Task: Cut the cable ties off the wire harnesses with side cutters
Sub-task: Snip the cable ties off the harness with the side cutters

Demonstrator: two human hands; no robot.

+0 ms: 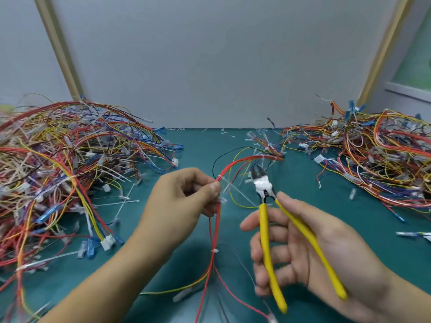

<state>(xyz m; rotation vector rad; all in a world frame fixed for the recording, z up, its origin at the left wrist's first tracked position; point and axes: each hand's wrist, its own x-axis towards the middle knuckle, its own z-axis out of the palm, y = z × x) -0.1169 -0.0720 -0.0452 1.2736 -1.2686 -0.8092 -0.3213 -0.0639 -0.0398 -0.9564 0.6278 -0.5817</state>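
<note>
My left hand (184, 194) pinches a red wire harness (238, 162) just below a white cable tie (225, 183), whose long tail sticks out to the right. The harness arcs up and right, then drops down between my arms past another white tie (214, 250). My right hand (310, 250) holds yellow-handled side cutters (264, 190), handles spread apart across the palm and fingers. The jaws point up, a short way right of the pinched tie and apart from it.
A big tangle of coloured harnesses (70, 164) fills the left of the green mat (373, 224). Another pile (377, 159) lies at the right. Loose cut ties and connectors are scattered between them. A grey wall stands behind.
</note>
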